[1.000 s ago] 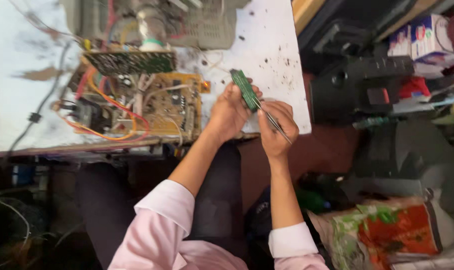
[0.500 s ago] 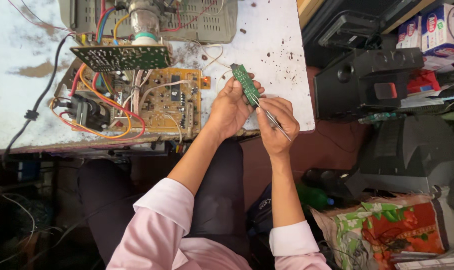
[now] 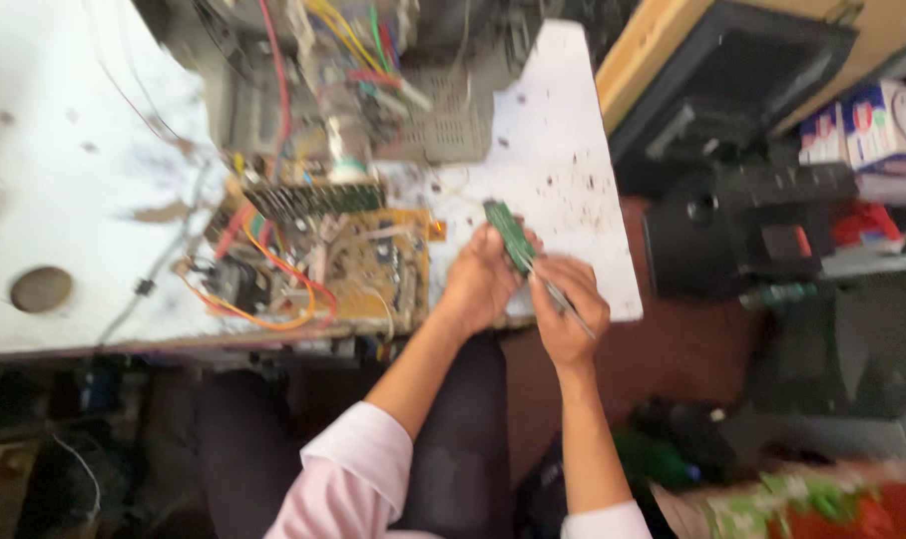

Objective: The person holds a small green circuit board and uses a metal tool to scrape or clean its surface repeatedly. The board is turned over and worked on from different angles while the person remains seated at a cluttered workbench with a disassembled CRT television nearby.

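Observation:
My left hand (image 3: 481, 279) grips a small narrow green circuit board (image 3: 508, 232), held up on edge over the near corner of the white workbench (image 3: 64, 190). My right hand (image 3: 565, 309) holds thin metal tweezers (image 3: 563, 299) with the tip against the lower end of that board. Both hands are close together, just right of a large yellow circuit board (image 3: 378, 269) with red and orange wires (image 3: 273, 289). The picture is blurred.
An opened electronic chassis (image 3: 353, 90) with coloured wires stands behind the yellow board. Black electronic units (image 3: 742, 230) and boxes (image 3: 862, 125) lie on the floor at right. A colourful bag (image 3: 802, 504) lies at bottom right. My dark-trousered legs are under the bench.
The view has shifted, so the bench and hands sit lower and further right in frame, with more motion blur. Both hands keep the same hold on the green board and tweezers.

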Motion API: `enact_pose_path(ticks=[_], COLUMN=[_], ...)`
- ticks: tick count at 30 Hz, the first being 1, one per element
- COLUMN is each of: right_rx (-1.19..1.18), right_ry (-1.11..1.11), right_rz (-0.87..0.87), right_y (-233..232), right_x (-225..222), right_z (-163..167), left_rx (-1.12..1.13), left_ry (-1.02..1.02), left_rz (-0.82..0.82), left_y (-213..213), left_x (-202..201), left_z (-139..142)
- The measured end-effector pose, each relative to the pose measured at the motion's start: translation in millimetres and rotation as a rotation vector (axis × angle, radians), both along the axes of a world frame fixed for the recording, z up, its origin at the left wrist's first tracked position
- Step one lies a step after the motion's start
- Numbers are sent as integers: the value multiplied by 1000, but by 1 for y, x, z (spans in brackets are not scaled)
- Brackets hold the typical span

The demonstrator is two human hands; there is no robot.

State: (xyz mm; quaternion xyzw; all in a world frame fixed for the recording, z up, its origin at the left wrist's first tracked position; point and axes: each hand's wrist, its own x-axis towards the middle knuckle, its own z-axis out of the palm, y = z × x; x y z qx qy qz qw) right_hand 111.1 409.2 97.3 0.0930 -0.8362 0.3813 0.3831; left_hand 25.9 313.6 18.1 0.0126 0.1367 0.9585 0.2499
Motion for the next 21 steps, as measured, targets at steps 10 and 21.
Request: enact_pose_path(ticks=[10,21], right_rx=[-34,-65], right_ry=[-7,-4], right_rz=[-21,-8], right_y=[-16,-19], right_x=[4,4], right_z=[15,11], left_rx=[-32,-17], left_ry=[-24,-26], left_rz=[-21,-40], left_y=[-14,-19], left_x=[2,4], left_z=[23,26])
